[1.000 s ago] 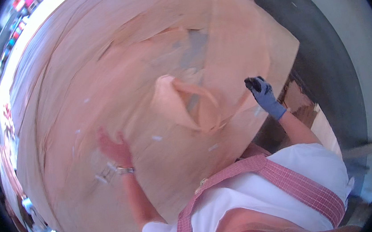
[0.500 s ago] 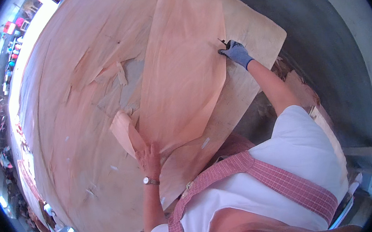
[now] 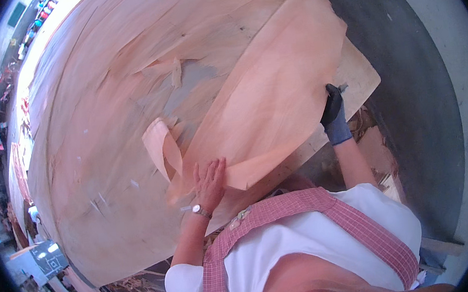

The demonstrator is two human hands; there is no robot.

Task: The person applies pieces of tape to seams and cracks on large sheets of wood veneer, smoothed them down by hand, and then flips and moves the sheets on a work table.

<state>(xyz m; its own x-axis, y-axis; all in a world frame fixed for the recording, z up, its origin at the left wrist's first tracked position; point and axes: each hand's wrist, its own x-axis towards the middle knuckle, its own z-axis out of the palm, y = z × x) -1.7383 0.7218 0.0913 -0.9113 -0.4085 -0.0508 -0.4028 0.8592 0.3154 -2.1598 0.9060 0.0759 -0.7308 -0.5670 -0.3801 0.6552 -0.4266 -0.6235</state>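
A long, thin sheet of wood veneer (image 3: 271, 69) slants across a broad stack of veneer (image 3: 107, 175). My bare left hand (image 3: 211, 185), with a watch at the wrist, lies flat on the sheet's near end, fingers stretched out. Beside it a curled veneer strip (image 3: 158, 145) stands up from the stack. My right hand (image 3: 335, 112), in a grey-blue glove with a black palm, is closed at the sheet's right edge; whether a small tool is also in it I cannot make out. The sheet's near right edge is lifted and folded over.
A torn gap and a loose splinter (image 3: 176, 72) mark the stack's middle. Beyond its right corner is a dark grey floor (image 3: 407, 73). Veneer scraps (image 3: 378, 149) lie by my right arm, more scraps (image 3: 140, 287) below the stack's near edge.
The veneer sheet has swung to the right at its far end. My right hand has moved right and nearer; the small dark tool seen at it before no longer shows clearly. My left hand has shifted right.
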